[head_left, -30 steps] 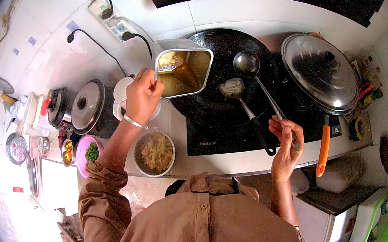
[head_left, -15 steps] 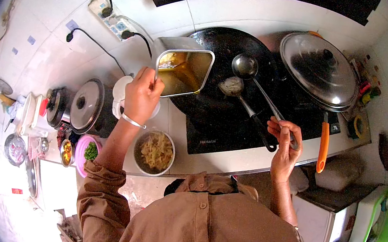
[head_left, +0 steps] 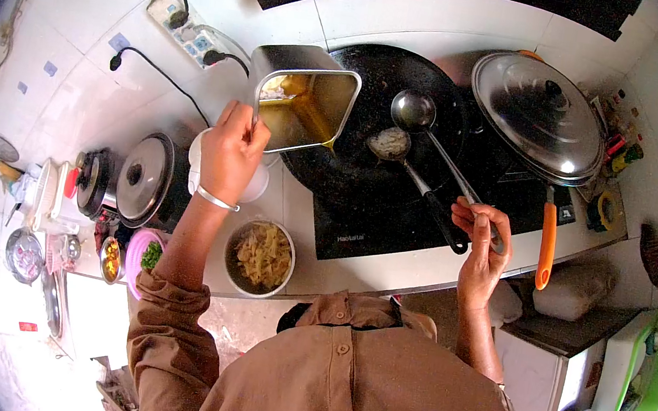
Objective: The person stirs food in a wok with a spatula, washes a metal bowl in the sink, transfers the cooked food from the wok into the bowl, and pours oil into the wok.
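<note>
My left hand [head_left: 232, 151] grips the near-left edge of a square metal container [head_left: 309, 107], tilted over the left side of a black wok [head_left: 380, 67]. Yellowish-brown liquid lies inside it, and a little shows at its lower right corner. My right hand [head_left: 484, 242] is closed around the handle of a metal ladle [head_left: 414, 111], whose bowl is above the wok. A second utensil [head_left: 389, 143] with pale white stuff in its head rests in the wok, its black handle reaching over the rim. Near my left forearm sits a bowl of pale yellowish food [head_left: 261, 256].
A lidded pan [head_left: 538, 117] with an orange handle stands right of the wok. Lidded pots [head_left: 143, 177], a pink bowl of greens [head_left: 141, 256] and a power strip [head_left: 189, 33] are at left. The black cooktop [head_left: 416, 238] lies underneath the wok.
My left hand has moved slightly left and up with the container, which is tipped further. Liquid now shows at its lower right corner. My right hand and the ladle have barely moved.
</note>
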The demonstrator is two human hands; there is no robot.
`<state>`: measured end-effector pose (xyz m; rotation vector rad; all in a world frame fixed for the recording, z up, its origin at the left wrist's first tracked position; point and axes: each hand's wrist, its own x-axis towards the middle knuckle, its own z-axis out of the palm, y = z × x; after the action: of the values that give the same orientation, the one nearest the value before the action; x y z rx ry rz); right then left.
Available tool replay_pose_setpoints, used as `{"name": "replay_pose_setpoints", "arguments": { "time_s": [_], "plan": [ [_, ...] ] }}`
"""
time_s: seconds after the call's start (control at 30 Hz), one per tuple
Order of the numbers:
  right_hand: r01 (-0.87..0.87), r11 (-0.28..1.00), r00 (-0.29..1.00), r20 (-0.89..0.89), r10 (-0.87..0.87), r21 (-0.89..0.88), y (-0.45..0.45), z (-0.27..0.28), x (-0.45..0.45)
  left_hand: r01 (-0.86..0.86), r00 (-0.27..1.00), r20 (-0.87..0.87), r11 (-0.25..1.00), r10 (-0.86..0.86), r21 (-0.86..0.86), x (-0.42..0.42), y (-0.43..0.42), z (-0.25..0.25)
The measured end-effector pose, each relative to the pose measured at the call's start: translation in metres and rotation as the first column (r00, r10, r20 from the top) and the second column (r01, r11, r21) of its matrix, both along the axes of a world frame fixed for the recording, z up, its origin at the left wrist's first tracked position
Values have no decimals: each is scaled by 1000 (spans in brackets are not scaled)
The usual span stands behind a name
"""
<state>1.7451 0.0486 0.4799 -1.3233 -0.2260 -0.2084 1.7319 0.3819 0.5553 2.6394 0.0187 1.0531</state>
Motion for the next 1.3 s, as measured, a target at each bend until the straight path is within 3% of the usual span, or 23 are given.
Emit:
{"name": "replay_pose_setpoints", "arguments": {
  "time_s": [0.3, 0.5, 1.3],
  "plan": [
    [2, 999, 1000, -3, -3, -32, -1, 3, -2, -2, 1000, 6, 996, 1, 90, -4, -2, 15],
    [-7, 1000, 1000, 2, 7, -23, -3, 3, -4, 2, 1000, 29, 1000, -2, 17, -5, -3, 19],
    [-14, 999, 1000, 7, 14, -34, -8, 1, -6, 14, 995, 99, 995, -23, 95, -2, -10, 38]
  ]
}}
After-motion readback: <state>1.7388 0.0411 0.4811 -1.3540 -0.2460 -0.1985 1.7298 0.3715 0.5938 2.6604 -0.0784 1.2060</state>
